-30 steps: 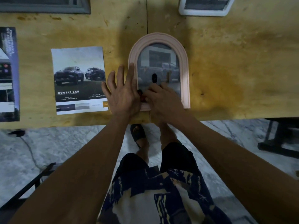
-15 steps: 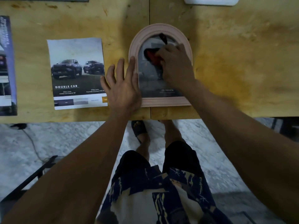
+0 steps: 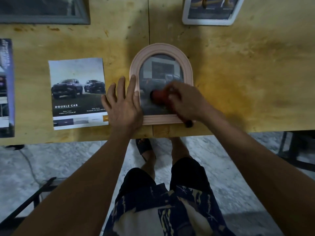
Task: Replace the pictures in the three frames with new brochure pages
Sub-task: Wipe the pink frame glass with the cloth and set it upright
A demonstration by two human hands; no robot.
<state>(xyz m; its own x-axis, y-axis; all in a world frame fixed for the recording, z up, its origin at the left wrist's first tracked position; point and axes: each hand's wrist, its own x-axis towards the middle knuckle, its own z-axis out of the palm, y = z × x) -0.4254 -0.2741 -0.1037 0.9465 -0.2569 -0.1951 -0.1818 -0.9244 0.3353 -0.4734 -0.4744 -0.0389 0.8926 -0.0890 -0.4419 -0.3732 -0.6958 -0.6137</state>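
A pink arched frame (image 3: 161,48) lies flat near the wooden table's front edge, with a picture of a pickup truck (image 3: 162,68) inside it. My left hand (image 3: 123,106) rests flat on the frame's left side with its fingers straight. My right hand (image 3: 185,101) grips a red-and-black tool (image 3: 159,96) over the lower part of the picture; it is blurred, and the tool's black end sticks out past the frame's bottom right corner. A loose brochure page (image 3: 76,92) showing two trucks and "DOUBLE CAB" lies just left of the frame.
A second brochure sheet (image 3: 6,86) lies at the table's left edge. A grey frame (image 3: 81,17) sits at the back left and a white frame (image 3: 209,21) at the back right. The wooden table (image 3: 247,65) ends just below the pink frame; below it are stone floor and my legs.
My right hand with the tool went from the frame's bottom up to the arch and is now back down over the lower picture. My left hand stayed flat on the frame's left side.
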